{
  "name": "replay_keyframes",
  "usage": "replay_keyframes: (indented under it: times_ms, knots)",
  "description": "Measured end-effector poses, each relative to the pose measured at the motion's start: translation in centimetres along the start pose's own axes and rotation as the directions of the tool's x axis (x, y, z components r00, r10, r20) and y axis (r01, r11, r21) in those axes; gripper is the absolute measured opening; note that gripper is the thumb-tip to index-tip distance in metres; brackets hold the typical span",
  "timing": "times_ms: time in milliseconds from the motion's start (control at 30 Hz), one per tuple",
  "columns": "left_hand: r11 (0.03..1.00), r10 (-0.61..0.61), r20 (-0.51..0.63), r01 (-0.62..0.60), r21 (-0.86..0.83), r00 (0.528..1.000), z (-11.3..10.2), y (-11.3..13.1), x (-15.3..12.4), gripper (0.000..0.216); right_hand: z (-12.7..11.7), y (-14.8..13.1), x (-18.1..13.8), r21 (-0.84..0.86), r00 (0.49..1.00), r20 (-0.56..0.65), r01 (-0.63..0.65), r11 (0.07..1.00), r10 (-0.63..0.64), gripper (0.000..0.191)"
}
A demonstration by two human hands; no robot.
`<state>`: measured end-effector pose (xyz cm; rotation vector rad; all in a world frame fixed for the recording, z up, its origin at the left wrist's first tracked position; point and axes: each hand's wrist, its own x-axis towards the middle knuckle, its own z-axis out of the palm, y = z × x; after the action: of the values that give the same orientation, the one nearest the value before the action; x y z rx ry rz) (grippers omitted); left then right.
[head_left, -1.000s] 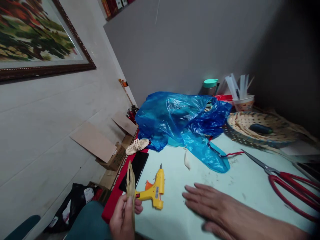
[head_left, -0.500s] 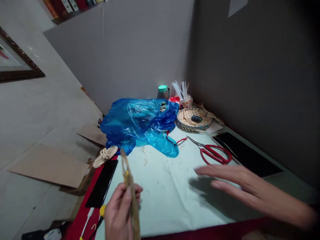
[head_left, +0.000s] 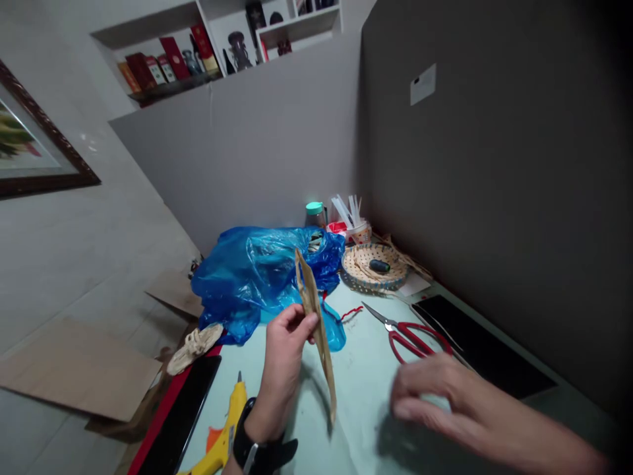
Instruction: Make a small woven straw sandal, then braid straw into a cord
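My left hand [head_left: 291, 336] pinches a long, flat, brownish strip that looks like a dried leaf [head_left: 316, 330] between thumb and fingers. The strip stands tilted over the table, its upper end split into a narrow loop. My right hand [head_left: 440, 399], slightly blurred, hovers on the right with its fingers loosely bent and nothing visible in them. Just beyond it lie red-handled scissors [head_left: 415, 340], blades pointing away to the left. A yellow hot glue gun [head_left: 222, 429] rests beside my left wrist, partly hidden by the watch strap.
A blue plastic bag [head_left: 267, 270] covers the back left. Behind the scissors sits a woven basket [head_left: 353, 278] with a dark spool [head_left: 379, 266] in it. A black flat panel [head_left: 484, 346] lies at right; a woven straw piece [head_left: 195, 348] is at the left edge.
My left hand has moved up and right with the strip, and the glue gun now shows more fully. My right hand's fingers have gone from stretched to bent. The view has tilted upward.
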<state>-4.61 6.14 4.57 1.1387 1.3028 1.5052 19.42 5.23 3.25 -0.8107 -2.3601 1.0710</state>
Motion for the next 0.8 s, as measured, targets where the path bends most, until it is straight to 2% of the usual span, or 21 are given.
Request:
replay_keyframes:
  times_ms: [67,100,133,200,300,433,600,800]
  knots:
    - [0.999,0.019,0.024,-0.019,-0.028,1.000,1.1,0.3,1.0,0.019,-0.9,-0.7,3.2,0.071,0.992,-0.122,-0.027,0.997,0.036,0.024]
    - [0.999,0.032,0.030,-0.031,-0.034,0.999,1.6,0.5,1.5,0.019,-1.1,-0.9,5.0,0.101,0.981,-0.191,-0.004,0.995,0.024,0.029]
    - [0.998,0.044,0.032,-0.043,-0.041,0.999,2.0,0.7,1.9,0.019,-1.2,-1.0,6.8,0.127,0.978,-0.207,0.038,0.991,-0.011,0.034]
    - [0.996,0.066,0.029,-0.064,-0.069,0.997,2.8,1.1,2.8,0.018,-1.2,-0.7,9.8,0.188,0.972,-0.228,0.094,0.978,-0.050,0.024]
    - [0.988,0.081,0.029,-0.077,-0.133,0.996,3.2,1.8,4.2,0.020,-1.3,0.4,12.7,0.304,0.951,-0.309,0.120,0.945,-0.021,0.017]
    - [0.983,0.085,0.026,-0.079,-0.168,0.996,3.2,2.5,6.3,0.026,-2.8,1.7,14.4,0.432,0.940,-0.341,0.160,0.887,-0.004,0.018]
    - [0.970,0.095,0.019,-0.088,-0.225,0.995,3.4,2.4,8.6,0.030,-5.2,2.2,15.9,0.368,0.893,-0.449,0.166,0.915,0.018,0.019]
    - [0.969,0.064,-0.014,-0.065,-0.238,0.998,3.6,1.8,9.8,0.035,-5.4,2.7,16.7,0.315,0.863,-0.506,0.182,0.931,0.003,0.021]
